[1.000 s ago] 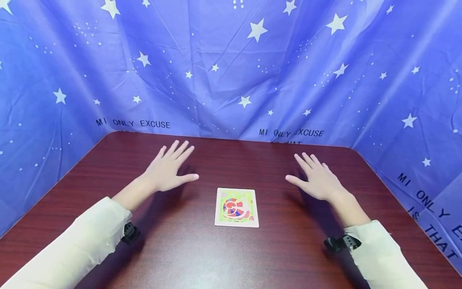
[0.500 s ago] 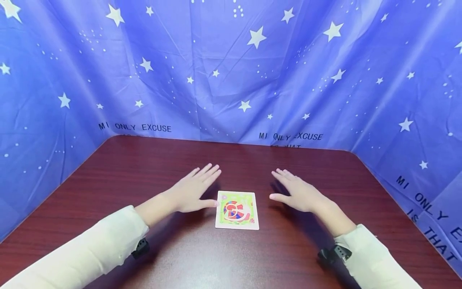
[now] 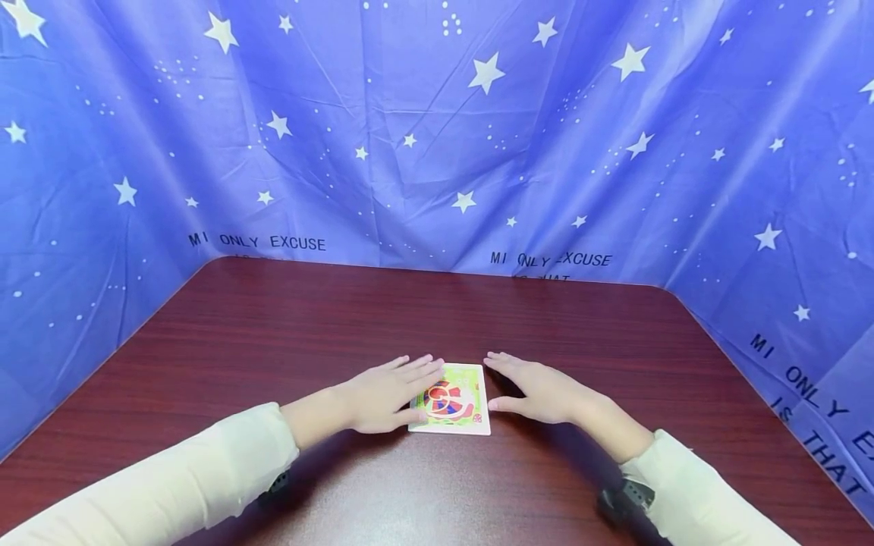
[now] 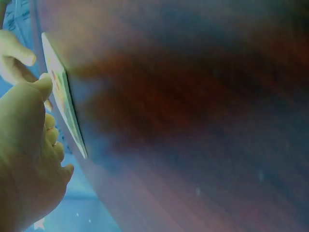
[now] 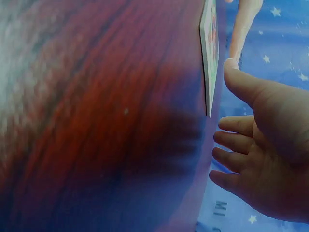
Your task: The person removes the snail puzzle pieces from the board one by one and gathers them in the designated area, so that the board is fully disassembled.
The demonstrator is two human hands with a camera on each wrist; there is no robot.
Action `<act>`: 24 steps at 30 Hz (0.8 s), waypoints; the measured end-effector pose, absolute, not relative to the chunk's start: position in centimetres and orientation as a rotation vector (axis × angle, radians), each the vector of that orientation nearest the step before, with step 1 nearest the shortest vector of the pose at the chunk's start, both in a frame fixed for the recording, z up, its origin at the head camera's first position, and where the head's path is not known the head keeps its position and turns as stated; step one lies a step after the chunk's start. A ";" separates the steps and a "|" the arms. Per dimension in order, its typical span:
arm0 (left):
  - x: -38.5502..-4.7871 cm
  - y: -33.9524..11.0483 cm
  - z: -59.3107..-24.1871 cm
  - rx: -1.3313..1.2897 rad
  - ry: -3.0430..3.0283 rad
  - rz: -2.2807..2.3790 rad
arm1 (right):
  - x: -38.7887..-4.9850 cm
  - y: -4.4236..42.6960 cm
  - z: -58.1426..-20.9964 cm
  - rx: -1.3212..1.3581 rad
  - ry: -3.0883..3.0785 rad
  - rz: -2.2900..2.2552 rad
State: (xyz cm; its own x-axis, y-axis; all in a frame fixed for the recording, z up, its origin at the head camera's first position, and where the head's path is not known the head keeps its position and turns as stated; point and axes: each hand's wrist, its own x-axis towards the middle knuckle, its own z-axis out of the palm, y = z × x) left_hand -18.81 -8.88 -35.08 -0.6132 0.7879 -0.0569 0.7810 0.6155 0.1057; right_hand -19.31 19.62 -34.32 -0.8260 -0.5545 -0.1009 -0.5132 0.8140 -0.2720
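Note:
A flat square picture board with a white border and a red, blue and green design, which looks like a snail, lies on the dark wood table. My left hand is over its left edge, fingers straight; whether the fingers touch it, I cannot tell. To the right of the board my right hand hovers with straight fingers, its thumb tip close to the right edge. The board's thin pale side shows in the left wrist view, and the right wrist view has the right hand beside the board, holding nothing.
A blue curtain printed with white stars and black lettering hangs behind the table and along both sides. Black straps sit at the wrists by the pale sleeves.
Both hands have come inward and towards the body, closing on the board from either side. The left fingers now overlap its left edge. The board has stayed in place on the table.

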 end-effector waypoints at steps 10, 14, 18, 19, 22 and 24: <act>-18.2 -7.6 -36.4 1.442 2.666 0.013 | -18.8 18.9 -34.9 -0.903 2.794 -0.341; -18.2 -7.4 -36.8 1.454 2.653 0.023 | -18.9 19.0 -35.2 -0.965 2.801 -0.315; -18.5 -7.2 -36.7 1.469 2.651 0.016 | -19.1 19.0 -35.3 -1.009 2.814 -0.308; -18.5 -7.2 -36.8 1.473 2.648 0.026 | -19.1 19.0 -35.2 -1.015 2.815 -0.307; -18.5 -7.2 -36.8 1.479 2.629 0.056 | -19.1 18.9 -35.2 -1.019 2.817 -0.308; -18.4 -7.2 -37.0 1.500 2.617 0.068 | -19.0 18.8 -35.3 -1.014 2.811 -0.313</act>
